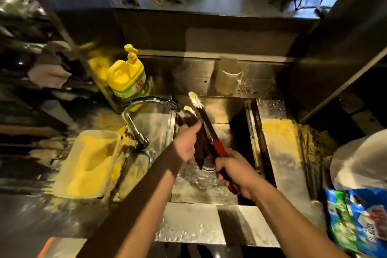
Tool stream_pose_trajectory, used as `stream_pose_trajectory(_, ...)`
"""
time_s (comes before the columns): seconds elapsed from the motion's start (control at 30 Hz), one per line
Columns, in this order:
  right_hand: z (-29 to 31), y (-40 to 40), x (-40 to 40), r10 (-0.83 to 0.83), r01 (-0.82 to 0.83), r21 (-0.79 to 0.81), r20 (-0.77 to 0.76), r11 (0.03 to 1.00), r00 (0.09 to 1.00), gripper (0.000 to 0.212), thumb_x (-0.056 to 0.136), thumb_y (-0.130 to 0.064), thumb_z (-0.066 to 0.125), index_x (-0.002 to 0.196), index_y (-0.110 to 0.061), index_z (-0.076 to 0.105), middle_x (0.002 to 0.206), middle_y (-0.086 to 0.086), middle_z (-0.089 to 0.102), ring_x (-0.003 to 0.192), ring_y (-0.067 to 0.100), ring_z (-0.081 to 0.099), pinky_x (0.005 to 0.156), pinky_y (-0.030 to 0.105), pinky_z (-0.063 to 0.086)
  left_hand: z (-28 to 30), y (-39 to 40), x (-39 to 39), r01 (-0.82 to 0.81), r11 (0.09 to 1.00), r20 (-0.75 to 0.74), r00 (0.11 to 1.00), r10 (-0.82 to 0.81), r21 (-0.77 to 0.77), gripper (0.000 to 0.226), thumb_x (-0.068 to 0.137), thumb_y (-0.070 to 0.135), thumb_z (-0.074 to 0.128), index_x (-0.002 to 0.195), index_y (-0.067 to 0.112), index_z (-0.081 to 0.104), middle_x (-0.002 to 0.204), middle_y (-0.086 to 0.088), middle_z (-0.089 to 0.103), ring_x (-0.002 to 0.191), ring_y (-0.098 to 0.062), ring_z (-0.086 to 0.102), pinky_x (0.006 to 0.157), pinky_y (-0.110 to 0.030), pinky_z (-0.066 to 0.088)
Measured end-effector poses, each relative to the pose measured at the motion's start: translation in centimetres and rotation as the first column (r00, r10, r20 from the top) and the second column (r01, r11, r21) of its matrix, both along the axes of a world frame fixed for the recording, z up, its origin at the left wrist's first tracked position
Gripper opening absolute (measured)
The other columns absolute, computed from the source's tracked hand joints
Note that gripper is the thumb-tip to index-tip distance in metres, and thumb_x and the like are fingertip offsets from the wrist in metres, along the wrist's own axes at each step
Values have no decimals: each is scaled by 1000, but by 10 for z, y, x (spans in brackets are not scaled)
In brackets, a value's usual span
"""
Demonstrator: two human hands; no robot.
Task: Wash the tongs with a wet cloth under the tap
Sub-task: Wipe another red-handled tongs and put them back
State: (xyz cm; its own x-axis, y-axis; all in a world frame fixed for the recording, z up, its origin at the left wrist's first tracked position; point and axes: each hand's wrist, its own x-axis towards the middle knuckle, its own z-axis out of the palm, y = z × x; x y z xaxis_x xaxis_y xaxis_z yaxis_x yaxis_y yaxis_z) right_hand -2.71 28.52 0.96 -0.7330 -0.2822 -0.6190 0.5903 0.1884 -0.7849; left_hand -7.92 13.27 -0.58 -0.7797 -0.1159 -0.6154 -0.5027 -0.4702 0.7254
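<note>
While my right hand (232,170) grips the red handles of the tongs (206,130) over the sink (211,197), my left hand (187,142) closes a dark cloth (201,146) around one arm. Yellowish residue coats both tips, so I judge washing unfinished; I cannot tell whether the tap (150,101) runs.

Dim kitchen, steel counter (188,226)

Dim, warm light is falling from above, glaring off the wet steel sink (211,182) and bench (280,153), while motion blur is smearing the dark, wide-angle-bent edges.
</note>
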Motion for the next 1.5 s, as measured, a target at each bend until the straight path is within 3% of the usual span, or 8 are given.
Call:
stream_pose_trajectory(0.17,0,-10,27,-30,31,-2,39,1000,999,26,64,-9,57,89,-5,55,51,5,45,39,17,36,37,23,31,-13,-21,-45,-51,969,129,988,84,-242,29,94,9,57,121,1,62,117,-22,70,103,-34,70,94,-52,57)
stream_pose_trajectory(0.47,7,-14,19,-90,88,32,68,996,994,7,72,-4,55,76,-7,50,51,7,43,33,15,35,36,23,28,-36,-4,-54,-90,976,206,970,132,-198,27,95,1,50,121,6,56,115,-20,65,106,-34,67,95,-51,56)
stream_pose_trajectory(0.6,7,-12,12,-106,103,36,86,994,991,9,77,0,52,85,-4,52,49,5,43,34,15,35,35,21,30,-42,11,-42,-19,982,240,969,65,-189,9,95,2,50,98,4,58,104,-17,69,92,-29,67,79,-39,60)
stream_pose_trajectory(0.8,9,10,17,-56,55,38,41,998,998,11,74,-1,52,80,-8,47,47,-1,41,34,13,34,37,21,27,-42,12,-56,-92,985,230,965,124,-146,35,100,7,49,135,4,51,128,-19,63,106,-30,64,94,-41,56)
stream_pose_trajectory(0.97,18,38,15,-17,14,40,78,999,997,11,78,2,52,82,-6,46,48,1,44,35,14,33,34,21,26,-37,23,-57,-132,985,233,960,155,-113,40,98,12,55,137,10,47,102,-12,63,76,-22,62,67,-34,56)
stream_pose_trajectory(1.2,32,71,9,14,-23,59,157,998,987,39,95,-44,50,87,-8,60,62,7,59,41,16,44,34,22,34,-45,-10,-50,-264,939,179,935,305,-220,51,93,36,65,133,8,51,128,-16,63,112,-34,65,97,-44,53)
stream_pose_trajectory(1.37,35,60,-2,-105,119,-116,119,986,987,22,92,-10,62,108,3,53,81,17,67,60,27,66,54,36,58,-44,-6,-17,-176,984,134,976,171,24,34,97,31,62,122,8,63,118,-15,69,106,-31,68,89,-44,59)
stream_pose_trajectory(1.5,34,53,-4,-31,32,33,-19,999,999,42,79,-1,78,109,-7,49,86,19,74,55,25,67,52,38,59,-39,-8,-2,-109,977,63,993,99,185,28,100,30,56,120,12,62,99,-5,70,88,-21,69,63,-33,61)
